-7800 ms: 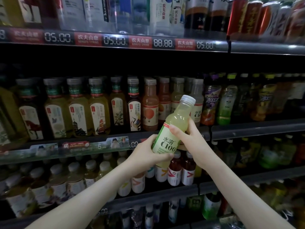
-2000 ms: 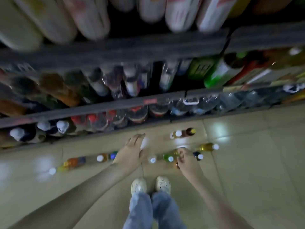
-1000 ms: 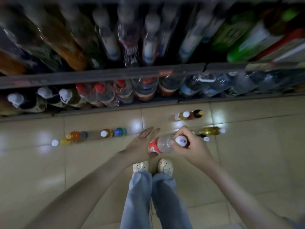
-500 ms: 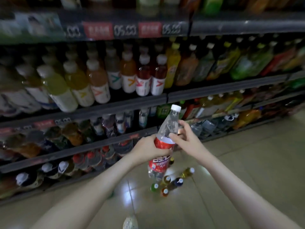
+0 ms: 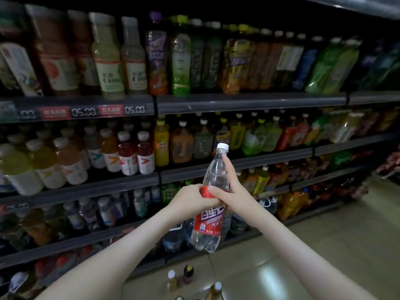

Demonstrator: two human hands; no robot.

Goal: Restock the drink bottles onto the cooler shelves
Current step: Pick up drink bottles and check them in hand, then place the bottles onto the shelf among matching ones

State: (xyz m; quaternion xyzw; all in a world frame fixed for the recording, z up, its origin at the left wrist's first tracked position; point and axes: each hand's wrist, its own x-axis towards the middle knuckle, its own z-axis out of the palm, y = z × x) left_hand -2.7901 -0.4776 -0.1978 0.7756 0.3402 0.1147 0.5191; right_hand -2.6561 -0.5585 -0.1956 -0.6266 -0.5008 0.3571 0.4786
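Observation:
I hold a clear soda bottle [image 5: 209, 221] with a red label and a white cap, nearly upright, in front of the cooler shelves [image 5: 249, 163]. My left hand [image 5: 190, 200] grips it around the middle at the top of the label. On the bottle's right side my right hand [image 5: 230, 189] wraps the clear upper body, its thumb lying across the label's top edge. The bottle hangs level with the third and fourth shelves, clear of them.
Several loose bottles [image 5: 188, 276] stand on the tiled floor [image 5: 324, 245] below my arms. Every shelf is packed with drink bottles; water bottles [image 5: 138, 202] fill the shelf just left of my hands. Price strips [image 5: 84, 110] run along a shelf edge.
I picked the soda bottle off the floor with both hands and raised it upright. My view lifted from the floor to the shelves and moved closer.

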